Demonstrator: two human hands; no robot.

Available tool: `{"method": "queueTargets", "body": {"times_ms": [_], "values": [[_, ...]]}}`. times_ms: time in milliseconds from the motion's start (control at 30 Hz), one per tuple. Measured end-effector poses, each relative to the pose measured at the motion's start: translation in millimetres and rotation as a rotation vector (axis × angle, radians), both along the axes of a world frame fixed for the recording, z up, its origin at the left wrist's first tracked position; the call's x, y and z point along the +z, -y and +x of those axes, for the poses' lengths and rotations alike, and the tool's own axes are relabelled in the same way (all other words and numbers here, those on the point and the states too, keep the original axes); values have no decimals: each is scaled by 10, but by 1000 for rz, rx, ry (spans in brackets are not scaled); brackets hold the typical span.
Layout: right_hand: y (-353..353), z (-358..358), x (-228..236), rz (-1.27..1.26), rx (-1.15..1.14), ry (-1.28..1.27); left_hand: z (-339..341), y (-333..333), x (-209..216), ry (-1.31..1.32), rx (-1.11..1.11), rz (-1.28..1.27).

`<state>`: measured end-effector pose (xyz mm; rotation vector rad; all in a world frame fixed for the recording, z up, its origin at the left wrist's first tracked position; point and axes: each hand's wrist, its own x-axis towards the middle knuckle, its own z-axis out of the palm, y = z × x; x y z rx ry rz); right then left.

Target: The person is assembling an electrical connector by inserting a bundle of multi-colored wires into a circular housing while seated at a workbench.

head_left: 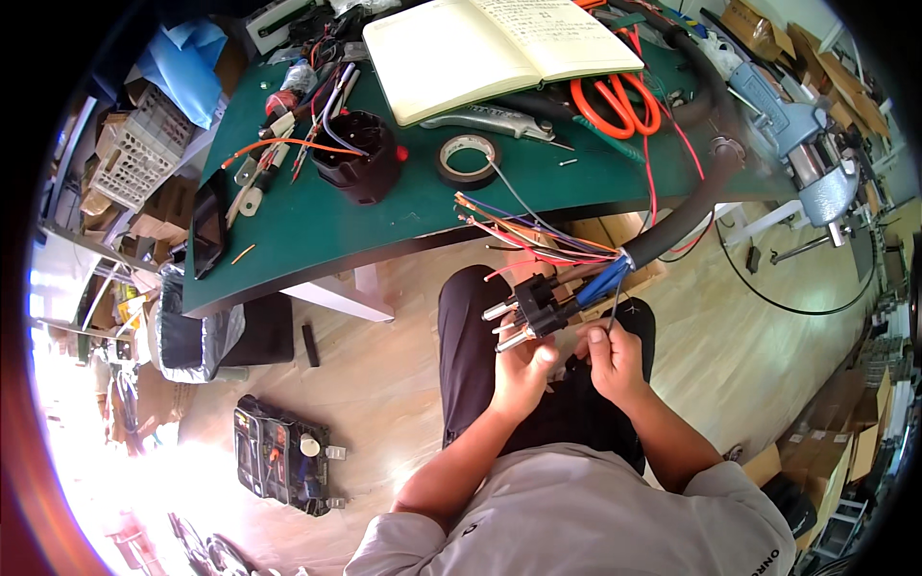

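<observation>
Over my lap, my left hand [521,377] is closed around the lower side of a black plug connector [543,305] with long metal pins pointing left. Blue insulated conductors [603,281] run from the connector to the cut end of a thick black cable [680,223]. From that same end, loose thin wires [538,238] in orange, red, white and purple fan out to the left, some with bare copper tips. My right hand [616,361] pinches a thin dark wire [616,309] hanging from the cable end, just right of the connector. My lower fingers are partly hidden.
On the green table [317,250] lie a black tape roll [469,178], a utility knife [490,122], an open notebook [451,58] and a black cylindrical housing [357,168]. A vise [816,154] stands at the right. A bin [259,331] and toolbox [283,456] are at floor level left.
</observation>
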<state>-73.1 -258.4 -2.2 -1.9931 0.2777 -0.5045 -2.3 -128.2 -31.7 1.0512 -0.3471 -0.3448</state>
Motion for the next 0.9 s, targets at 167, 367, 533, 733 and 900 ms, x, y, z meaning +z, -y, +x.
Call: {"method": "queueTargets", "body": {"times_ms": [167, 367, 533, 733, 900], "values": [[18, 19, 2, 62, -2, -7, -107, -650, -61, 5, 339, 284], [-28, 25, -63, 133, 34, 24, 403, -985, 254, 90, 561, 301], [-32, -48, -68, 140, 22, 63, 597, -915, 475, 238, 619, 331], [0, -113, -2, 124, 19, 82, 915, -923, 758, 371, 694, 348], [-19, -162, 25, 141, 48, 115, 944, -893, 851, 375, 689, 381]]}}
